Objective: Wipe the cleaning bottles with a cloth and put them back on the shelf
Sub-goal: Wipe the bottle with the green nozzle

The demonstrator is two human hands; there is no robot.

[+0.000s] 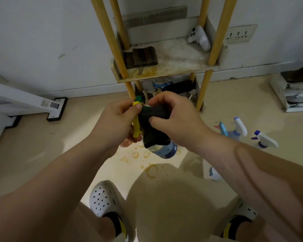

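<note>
I hold a spray bottle (pixel 165 151) with a blue label and a yellow and green trigger head (pixel 136 117) in front of me, above the floor. My left hand (pixel 118 123) grips the trigger head, thumb on top. My right hand (pixel 175 116) pinches a dark cloth (pixel 151 131) wrapped around the bottle's upper body, so only its lower end shows. Behind the hands stands the shelf (pixel 173 67) with yellow poles, its stained white board holding a dark wooden block (pixel 141 56) and a white controller-like object (pixel 199 38).
Three more spray bottles stand on the floor at the right: two with white heads (pixel 239 127) (pixel 265 140) and a small one (pixel 214 174) near my right knee. The lower shelf (pixel 170 88) holds several items. A white frame foot (pixel 57 109) sits left, a box (pixel 294 95) far right.
</note>
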